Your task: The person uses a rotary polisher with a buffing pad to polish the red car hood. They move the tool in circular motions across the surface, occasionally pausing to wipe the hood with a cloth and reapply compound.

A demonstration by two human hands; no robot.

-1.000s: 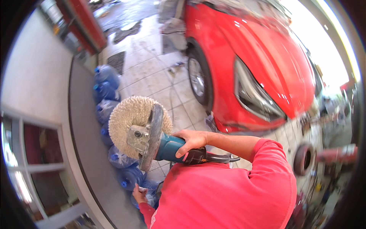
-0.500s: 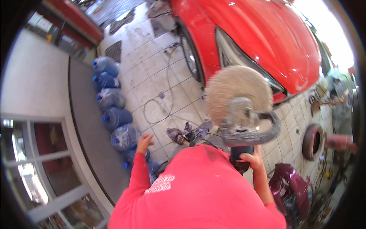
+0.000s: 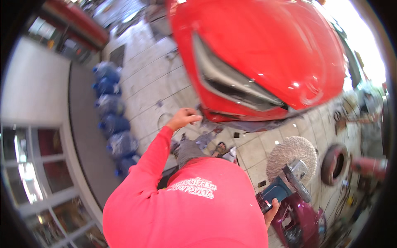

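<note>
My right hand [image 3: 271,212] is closed round the blue body of an electric polisher [image 3: 276,191], held low at my right side. Its round, fluffy cream polishing pad [image 3: 291,159] faces away from me, and a dark loop handle sits behind the pad. My left hand [image 3: 185,118] reaches out in front of me, fingers loosely bent and a gap by the thumb, with nothing visible in it. It appears close to the front corner of a red car [image 3: 256,53] in this view; contact cannot be made out. The car's long headlight [image 3: 231,80] lies just beyond the hand.
Blue water jugs [image 3: 112,124] line the wall on the left. A loose tyre [image 3: 334,164] and a purple bumper-like panel [image 3: 295,221] lie on the right. A cable [image 3: 165,120] loops over the tiled floor [image 3: 140,89]. Clutter fills the far right.
The polisher has dropped from in front of me to my lower right, still in my right hand. My left hand has moved forward and right. The car fills more of the view.
</note>
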